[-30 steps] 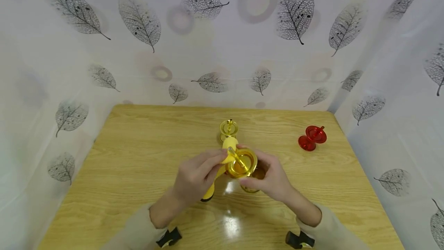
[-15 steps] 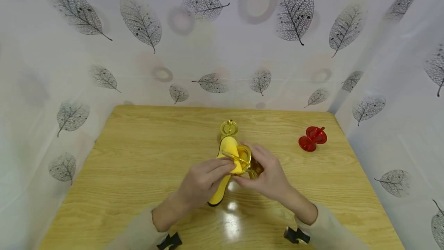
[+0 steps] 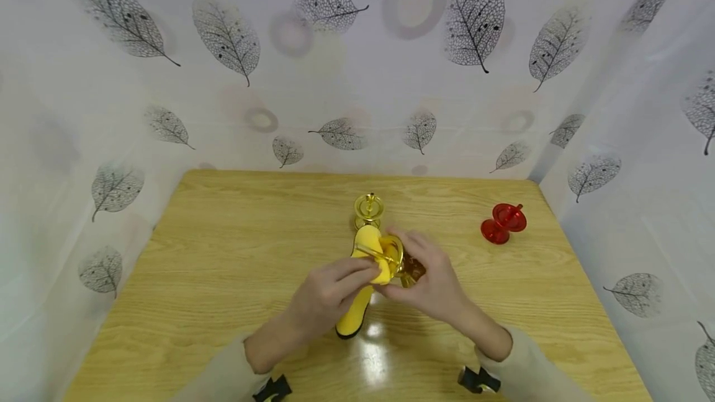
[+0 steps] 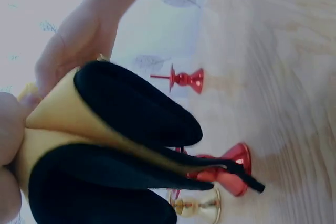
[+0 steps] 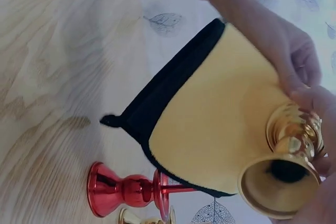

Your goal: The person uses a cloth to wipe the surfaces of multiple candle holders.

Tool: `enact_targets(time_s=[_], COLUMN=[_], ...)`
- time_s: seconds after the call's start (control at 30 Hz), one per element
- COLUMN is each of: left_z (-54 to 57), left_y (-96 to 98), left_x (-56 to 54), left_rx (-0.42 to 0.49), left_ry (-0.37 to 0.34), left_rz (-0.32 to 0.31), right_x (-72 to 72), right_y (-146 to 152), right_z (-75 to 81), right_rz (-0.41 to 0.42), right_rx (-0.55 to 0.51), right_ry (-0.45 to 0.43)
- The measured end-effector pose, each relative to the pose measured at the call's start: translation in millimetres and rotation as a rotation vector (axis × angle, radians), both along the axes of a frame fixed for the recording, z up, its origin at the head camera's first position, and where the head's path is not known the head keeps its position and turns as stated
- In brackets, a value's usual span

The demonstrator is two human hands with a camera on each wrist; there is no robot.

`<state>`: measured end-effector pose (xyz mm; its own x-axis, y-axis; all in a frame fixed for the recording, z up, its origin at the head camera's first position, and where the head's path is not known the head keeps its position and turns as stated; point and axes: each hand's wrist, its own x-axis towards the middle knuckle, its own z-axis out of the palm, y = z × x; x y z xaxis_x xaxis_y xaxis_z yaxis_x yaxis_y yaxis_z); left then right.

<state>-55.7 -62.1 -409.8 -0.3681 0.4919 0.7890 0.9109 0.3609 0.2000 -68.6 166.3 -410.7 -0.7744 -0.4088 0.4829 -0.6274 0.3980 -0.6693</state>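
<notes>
Both hands worked just below the centre of the head frame, above the wood-grained counter (image 3: 251, 234). The left hand (image 3: 329, 290) had its fingers curled, pinching a yellow cloth (image 5: 215, 114) with black edging. The cloth hung in folds beneath the fingers; its pinched part lay against the dish of a gold candle holder (image 5: 294, 142). The right hand (image 3: 430, 272) had its thumb and fingers curved round that holder, gripping it off the counter. Holder was tilted well over: dish and spike toward the left of the head frame, base toward the right. The spike crossed in front of the cloth. In the right wrist view the hollow underside of the base showed, dark inside.

Other items: a second gold candle holder (image 3: 369, 208) stood upright in the upper middle of the counter, just beyond the cloth in the head frame. A red candle holder (image 3: 503, 223) stood at the right of the frame, well apart from the hands. The left wrist view showed a second red candle holder (image 4: 239, 166), lower centre, near a gold one and partly covered by the cloth. A leaf-printed sheet (image 3: 357, 79) filled the background.
</notes>
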Motion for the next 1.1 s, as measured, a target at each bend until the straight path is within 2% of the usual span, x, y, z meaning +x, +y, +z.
enact_targets(time_s=[0.07,0.13,0.2,0.27,0.4,0.63,0.7,0.8,0.9,1.0,1.1], left_z=[-1.2,-1.6,-1.6,-1.8,-3.5,-5.1,-5.0,-4.7,-3.9,-1.1,4.6], left_y=[-3.0,-6.0,-7.7,-8.4,-7.0,-3.7,-5.0,-11.0,-21.1,-32.6,-41.0], left_x=[-2.2,-4.1,-5.3,-5.9,-5.0,-0.2,0.6,0.9,0.4,-2.7,-9.3], left_rx=[-0.025,-0.047,-0.064,-0.075,-0.057,0.075,0.096,0.111,0.134,0.181,0.243], left_ry=[0.040,0.067,0.083,0.088,0.047,-0.126,-0.156,-0.184,-0.206,-0.211,-0.200], left_rz=[0.004,0.005,0.004,-0.001,-0.018,-0.103,-0.127,-0.132,-0.113,-0.065,0.008], right_x=[1.8,3.4,3.8,4.3,4.2,-2.3,-4.1,-5.0,-4.3,-3.3,-2.9], right_y=[1,3,4,5,4,1,0,0,2,4,6], right_z=[2.6,5.6,7.5,8.7,7.9,2.6,1.5,0.9,1.8,3.5,4.8], right_rz=[0.064,0.118,0.152,0.159,0.101,-0.056,-0.087,-0.101,-0.087,-0.075,-0.076], right_rx=[-0.068,-0.113,-0.139,-0.128,-0.015,0.202,0.230,0.227,0.194,0.180,0.196], right_ry=[-0.149,-0.252,-0.305,-0.304,-0.153,0.304,0.397,0.418,0.367,0.342,0.366])
